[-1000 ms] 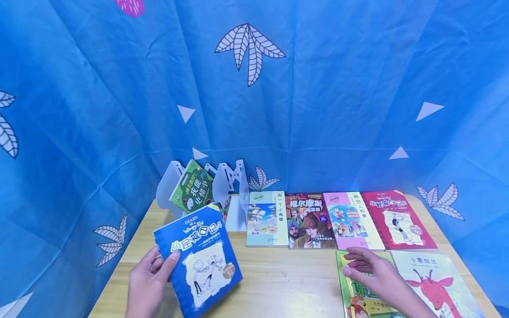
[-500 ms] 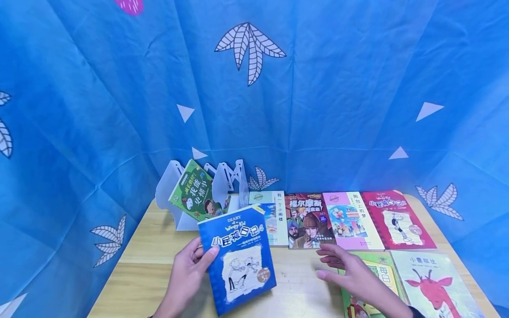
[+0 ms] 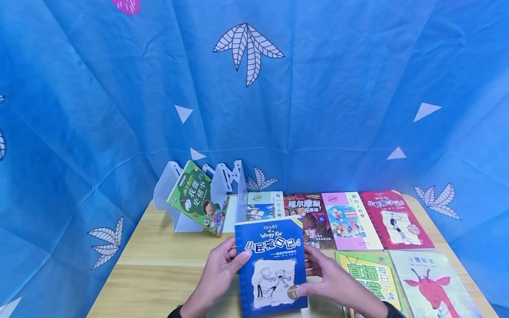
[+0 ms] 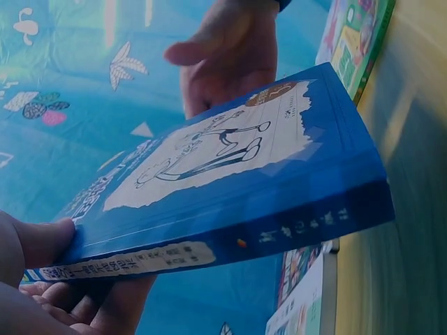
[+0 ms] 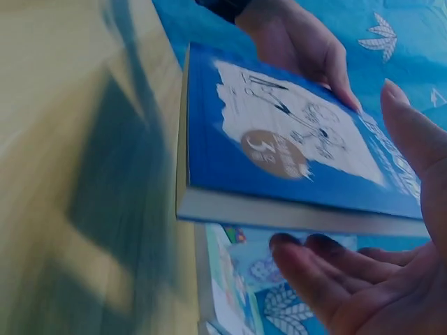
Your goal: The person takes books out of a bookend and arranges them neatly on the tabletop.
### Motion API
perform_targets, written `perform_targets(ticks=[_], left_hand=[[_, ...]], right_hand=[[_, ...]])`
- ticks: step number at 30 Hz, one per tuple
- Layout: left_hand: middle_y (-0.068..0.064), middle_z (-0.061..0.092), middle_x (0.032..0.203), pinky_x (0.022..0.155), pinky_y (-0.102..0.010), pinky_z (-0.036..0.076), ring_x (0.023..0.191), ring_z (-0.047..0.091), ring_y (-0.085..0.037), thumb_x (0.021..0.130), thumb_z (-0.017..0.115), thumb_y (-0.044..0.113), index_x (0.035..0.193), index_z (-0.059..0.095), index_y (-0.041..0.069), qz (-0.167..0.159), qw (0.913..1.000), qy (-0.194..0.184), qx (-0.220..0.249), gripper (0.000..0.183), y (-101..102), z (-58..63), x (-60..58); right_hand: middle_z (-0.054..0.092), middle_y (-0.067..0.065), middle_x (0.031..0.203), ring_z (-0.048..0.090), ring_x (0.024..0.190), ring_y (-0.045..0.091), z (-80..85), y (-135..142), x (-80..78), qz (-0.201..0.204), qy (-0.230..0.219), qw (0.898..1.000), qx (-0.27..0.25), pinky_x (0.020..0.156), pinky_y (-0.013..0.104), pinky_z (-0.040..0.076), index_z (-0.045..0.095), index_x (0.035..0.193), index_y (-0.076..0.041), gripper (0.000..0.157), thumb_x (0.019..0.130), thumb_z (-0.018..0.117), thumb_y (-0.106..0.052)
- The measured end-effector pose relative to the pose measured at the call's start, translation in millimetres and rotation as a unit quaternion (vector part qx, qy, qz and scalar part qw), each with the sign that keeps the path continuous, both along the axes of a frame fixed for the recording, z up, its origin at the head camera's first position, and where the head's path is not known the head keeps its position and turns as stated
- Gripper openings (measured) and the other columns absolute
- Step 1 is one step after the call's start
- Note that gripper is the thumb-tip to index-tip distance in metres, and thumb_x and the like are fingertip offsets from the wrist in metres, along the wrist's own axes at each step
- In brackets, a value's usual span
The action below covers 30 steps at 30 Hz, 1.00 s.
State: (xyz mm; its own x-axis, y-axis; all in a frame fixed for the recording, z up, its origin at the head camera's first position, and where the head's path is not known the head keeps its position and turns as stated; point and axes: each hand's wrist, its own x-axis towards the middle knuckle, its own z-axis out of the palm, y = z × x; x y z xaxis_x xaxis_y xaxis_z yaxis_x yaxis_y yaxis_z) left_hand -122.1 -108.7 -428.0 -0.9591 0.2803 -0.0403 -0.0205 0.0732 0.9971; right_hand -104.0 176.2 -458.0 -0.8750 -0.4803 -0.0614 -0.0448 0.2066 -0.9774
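A blue paperback book (image 3: pixel 272 265) with a stick-figure cover is held above the table, front face up. My left hand (image 3: pixel 222 271) grips its spine side, thumb on the cover and fingers underneath; the left wrist view shows the thumb (image 4: pixel 49 241) pressing near the title end. At the opposite edge is my right hand (image 3: pixel 334 278). In the right wrist view its thumb stands over the page edge and its fingers (image 5: pixel 328 272) lie below the book, with a gap visible under it. Whether that thumb touches the cover I cannot tell.
A white folding book rack (image 3: pixel 167 190) at the back left holds a leaning green book (image 3: pixel 195 198). Along the back right lie a light-blue book (image 3: pixel 264 205), a detective book (image 3: pixel 318 225), a pink-and-yellow book (image 3: pixel 350 221) and a red book (image 3: pixel 401 221). Nearer lie a green-yellow book (image 3: pixel 370 274) and a deer book (image 3: pixel 433 282).
My left hand has carried the blue book rightward from near the rack to the table's middle, turning it straighter. My right hand has moved left from above the green-yellow book to the blue book's edge.
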Motion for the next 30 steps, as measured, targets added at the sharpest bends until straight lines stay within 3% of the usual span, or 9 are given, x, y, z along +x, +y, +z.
perform_targets(ticks=[7,17,22,30], left_hand=[[-0.010,0.070,0.104,0.081,-0.037,0.057,0.094,0.066,-0.028,0.094,0.061,0.029,0.129,0.050,0.007,-0.032,0.9990,-0.009,0.029,0.042,10,-5.1,-2.4],[-0.013,0.070,0.104,0.079,-0.038,0.057,0.092,0.066,-0.028,0.094,0.061,0.025,0.131,0.049,0.005,-0.063,0.9978,-0.010,0.019,0.044,14,-11.7,-9.8],[-0.018,0.066,0.108,0.076,-0.042,0.058,0.090,0.066,-0.028,0.092,0.064,0.021,0.132,0.046,0.000,-0.053,0.9980,-0.030,0.018,0.048,9,-13.2,-12.8],[-0.024,0.062,0.115,0.080,-0.044,0.056,0.094,0.063,-0.040,0.091,0.064,0.017,0.127,0.049,0.002,-0.023,0.9983,-0.019,0.050,0.041,-19,-12.5,-21.5]], right_hand=[[0.065,0.008,0.117,0.064,0.098,0.019,4.1,0,3.2,-0.012,-0.025,1.000,-0.012,0.083,0.032,0.056,0.040,0.138,-0.007,0.049,0.098,0.054,-0.030],[0.070,0.012,0.103,0.067,0.089,0.027,3.0,3,6.5,-0.039,-0.050,0.997,-0.046,0.073,0.037,0.058,0.046,0.127,0.005,0.043,0.096,0.057,-0.023],[0.070,0.014,0.102,0.067,0.089,0.029,2.8,7,7.8,-0.052,-0.063,0.995,-0.053,0.073,0.038,0.058,0.046,0.127,0.006,0.043,0.096,0.057,-0.023],[0.070,0.016,0.097,0.066,0.088,0.031,-7.3,20,9.8,-0.076,-0.103,0.990,-0.052,0.075,0.036,0.058,0.046,0.124,0.007,0.043,0.096,0.057,-0.023]])
